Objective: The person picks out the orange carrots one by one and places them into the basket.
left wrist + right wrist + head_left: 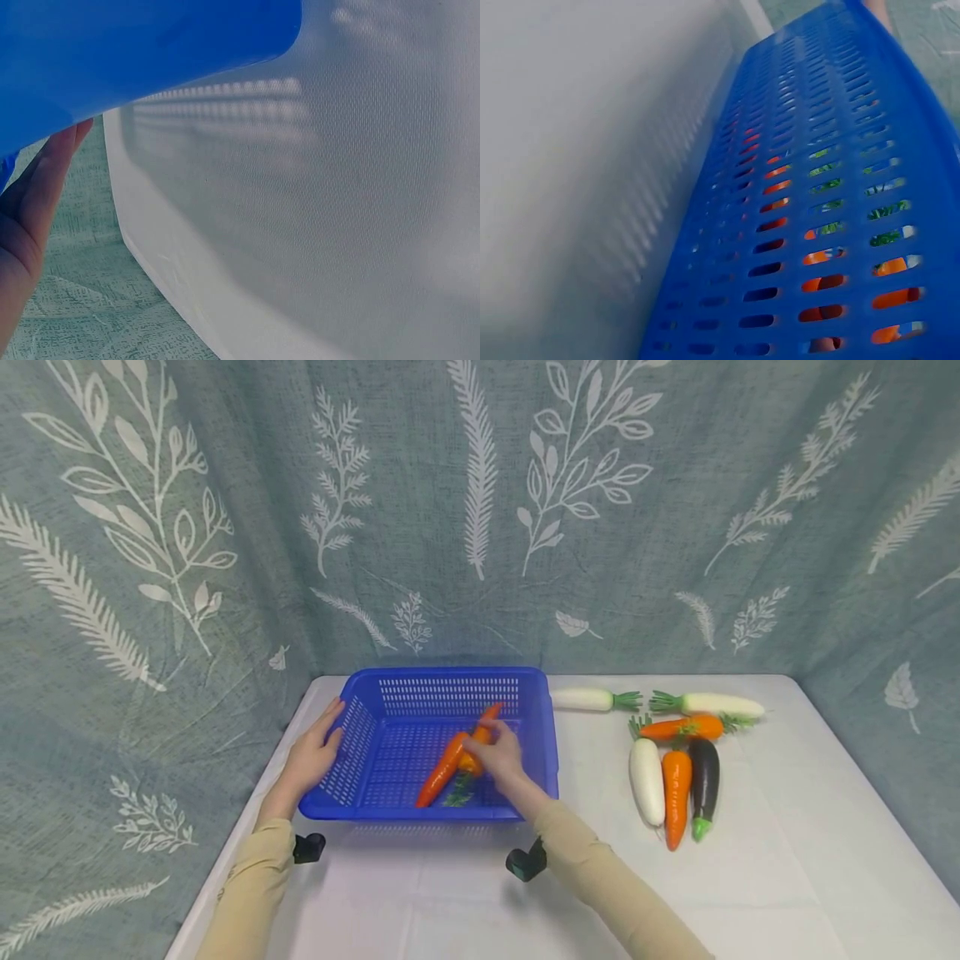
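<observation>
A blue plastic basket (450,814) with slotted walls stands on the table. At its left rim is the left hand (311,760), fingers fairly straight and touching the outside of the basket. The right hand (498,752) reaches inside and pinches an orange carrot (471,765) with green leaves between thumb and fingers. A red-orange carrot (438,774) lies slanted beside it on the basket floor. In the right wrist view the slotted wall (780,225) mostly hides the right hand; orange and green show through its slots.
Right of the basket lie a white radish (588,698), another radish (720,705), an orange carrot (682,727), a third radish (647,781), an upright-lying carrot (677,797) and an eggplant (704,781). A patterned curtain (420,527) surrounds the white table (750,885).
</observation>
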The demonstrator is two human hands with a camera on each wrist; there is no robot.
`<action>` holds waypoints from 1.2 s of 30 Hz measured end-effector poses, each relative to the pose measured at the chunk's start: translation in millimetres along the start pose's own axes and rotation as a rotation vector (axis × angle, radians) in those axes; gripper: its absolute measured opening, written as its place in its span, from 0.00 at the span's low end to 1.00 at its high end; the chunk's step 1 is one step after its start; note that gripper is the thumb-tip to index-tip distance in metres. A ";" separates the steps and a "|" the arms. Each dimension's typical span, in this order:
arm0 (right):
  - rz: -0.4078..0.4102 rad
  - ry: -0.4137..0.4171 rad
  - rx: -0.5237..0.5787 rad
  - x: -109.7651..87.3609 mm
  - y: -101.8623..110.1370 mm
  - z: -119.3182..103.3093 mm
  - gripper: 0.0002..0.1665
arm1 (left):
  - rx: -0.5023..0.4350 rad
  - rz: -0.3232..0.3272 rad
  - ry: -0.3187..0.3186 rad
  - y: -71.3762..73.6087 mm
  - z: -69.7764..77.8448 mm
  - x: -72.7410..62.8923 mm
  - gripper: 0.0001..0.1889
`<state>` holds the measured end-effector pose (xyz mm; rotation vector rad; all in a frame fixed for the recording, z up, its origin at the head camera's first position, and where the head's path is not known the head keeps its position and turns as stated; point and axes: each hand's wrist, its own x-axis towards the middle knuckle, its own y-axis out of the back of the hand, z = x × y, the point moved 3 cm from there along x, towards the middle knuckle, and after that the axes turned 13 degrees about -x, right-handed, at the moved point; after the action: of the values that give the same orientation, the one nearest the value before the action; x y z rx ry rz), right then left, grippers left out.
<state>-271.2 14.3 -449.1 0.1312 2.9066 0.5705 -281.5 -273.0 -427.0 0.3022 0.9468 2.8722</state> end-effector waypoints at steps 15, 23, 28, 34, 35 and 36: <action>-0.074 -0.025 -0.095 3.1 -4.7 3.4 0.27 | 0.004 -0.016 0.020 2.5 -0.7 4.6 0.26; -0.122 -0.032 -0.005 38.6 -29.9 46.2 0.29 | 0.003 -0.022 0.015 2.2 -0.7 3.4 0.26; -0.196 -0.122 0.026 35.1 -28.6 41.0 0.30 | 0.012 -0.023 0.015 2.6 -1.2 2.3 0.26; -0.196 -0.113 -0.073 -0.4 -9.9 6.9 0.27 | 0.007 -0.016 0.008 1.4 -0.6 0.3 0.25; -0.196 -0.107 -0.084 -1.6 -9.4 6.1 0.26 | 0.006 -0.011 0.003 1.1 -0.4 0.1 0.25; -0.202 -0.112 -0.086 -1.3 -9.2 6.1 0.27 | 0.007 -0.008 0.000 0.8 -0.3 -0.2 0.25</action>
<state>-269.3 7.9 -458.0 -0.1358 2.7387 0.6298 -281.4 -273.9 -426.8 0.2993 0.9560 2.8625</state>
